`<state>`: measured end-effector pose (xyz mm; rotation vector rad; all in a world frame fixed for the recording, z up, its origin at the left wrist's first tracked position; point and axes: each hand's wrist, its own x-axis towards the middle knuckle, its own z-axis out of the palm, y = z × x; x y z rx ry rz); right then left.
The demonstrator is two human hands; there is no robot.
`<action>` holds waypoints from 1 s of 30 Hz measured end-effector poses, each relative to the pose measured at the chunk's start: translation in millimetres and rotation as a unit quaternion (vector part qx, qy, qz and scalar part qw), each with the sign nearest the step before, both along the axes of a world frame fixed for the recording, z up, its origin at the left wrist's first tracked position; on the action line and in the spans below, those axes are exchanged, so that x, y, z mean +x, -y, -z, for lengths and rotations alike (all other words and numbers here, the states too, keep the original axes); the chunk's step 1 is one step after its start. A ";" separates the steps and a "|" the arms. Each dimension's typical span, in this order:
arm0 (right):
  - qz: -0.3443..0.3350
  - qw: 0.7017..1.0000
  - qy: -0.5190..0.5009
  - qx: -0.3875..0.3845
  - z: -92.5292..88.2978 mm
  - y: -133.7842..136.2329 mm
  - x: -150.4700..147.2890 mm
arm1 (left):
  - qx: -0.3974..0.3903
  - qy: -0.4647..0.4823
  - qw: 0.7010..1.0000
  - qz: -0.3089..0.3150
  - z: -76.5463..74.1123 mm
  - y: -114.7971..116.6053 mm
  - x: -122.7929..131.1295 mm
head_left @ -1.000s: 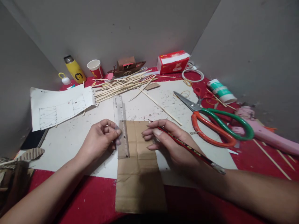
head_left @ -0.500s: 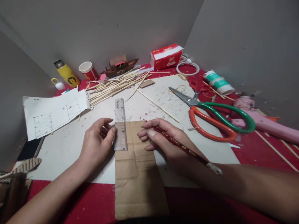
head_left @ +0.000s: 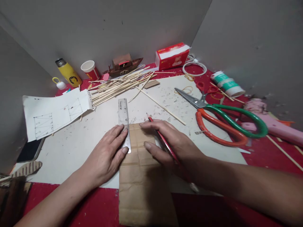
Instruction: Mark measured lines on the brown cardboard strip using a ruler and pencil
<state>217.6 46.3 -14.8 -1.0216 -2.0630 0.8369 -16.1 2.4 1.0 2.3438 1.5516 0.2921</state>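
A clear plastic ruler point(head_left: 123, 111) lies along the left part of a creased brown cardboard strip point(head_left: 132, 176), its far end reaching past the cardboard's top edge. My left hand point(head_left: 107, 154) rests flat with its fingertips on the ruler, pressing it down. In my right hand point(head_left: 175, 143) is a red-and-black pencil point(head_left: 165, 143), lodged between the fingers with its tip pointing away from me. The right thumb and index finger are spread over the right part of the cardboard. Under the cardboard lies a large white board point(head_left: 71, 157) on a red table.
Large scissors point(head_left: 213, 116) lie at the right, near a pink glue gun point(head_left: 279, 126). Wooden sticks point(head_left: 118, 86) are heaped at the back, before a model boat point(head_left: 123, 64) and tissue pack point(head_left: 172, 56). A drawing sheet point(head_left: 59, 113) partly covers a phone point(head_left: 29, 151) at left.
My left hand has come down flat onto the ruler from beside it. The pencil has turned steeper in my right hand, and the index finger and thumb have spread. The view shifted slightly.
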 end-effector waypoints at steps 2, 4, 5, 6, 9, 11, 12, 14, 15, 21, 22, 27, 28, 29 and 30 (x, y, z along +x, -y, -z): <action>-0.026 0.996 0.061 0.058 7.5 -7.2 1.1 | 0.002 0.004 1.000 0.000 -0.1 -0.9 -1.1; -0.046 0.991 0.096 0.078 14.6 -12.2 1.7 | 0.003 0.000 1.000 0.003 0.6 -1.4 -1.9; -0.055 0.990 0.104 0.081 17.3 -13.5 1.8 | 0.003 -0.004 1.000 0.004 1.2 -1.7 -2.3; -0.061 0.989 0.107 0.086 19.4 -14.2 1.9 | 0.002 -0.009 1.000 0.007 1.9 -2.1 -2.6; -0.067 0.987 0.115 0.093 21.4 -13.1 1.8 | 0.004 -0.017 1.000 0.010 3.7 -4.3 -3.6; -0.066 0.986 0.122 0.094 21.1 -11.7 1.5 | 0.007 -0.020 1.000 0.010 4.1 -6.2 -4.3; -0.065 0.985 0.126 0.097 20.9 -11.1 1.4 | 0.008 -0.021 1.000 0.010 4.1 -7.2 -4.6; -0.066 0.984 0.131 0.104 20.8 -10.5 1.2 | 0.009 -0.024 1.000 0.009 3.8 -8.8 -4.9; -0.067 0.983 0.133 0.107 20.9 -10.5 1.1 | 0.009 -0.025 1.000 0.008 3.5 -9.4 -4.8; -0.073 0.982 0.136 0.111 23.2 -11.1 1.0 | 0.005 -0.019 1.000 -0.002 1.9 -9.7 -3.5; -0.071 0.982 0.135 0.114 23.6 -11.1 1.0 | 0.007 -0.014 1.000 -0.006 2.0 -9.4 -3.6; -0.065 0.980 0.146 0.120 23.3 -11.1 1.6 | 0.036 0.042 0.998 -0.017 5.3 -8.5 -8.0; -0.067 0.979 0.150 0.120 22.8 -11.2 1.8 | 0.042 0.050 0.998 -0.017 6.2 -8.5 -9.0; -0.068 0.978 0.154 0.121 22.3 -11.2 2.0 | 0.046 0.056 0.997 -0.017 7.2 -8.5 -9.9; -0.068 0.977 0.158 0.123 21.9 -11.1 2.1 | 0.049 0.058 0.997 -0.018 7.9 -8.6 -10.5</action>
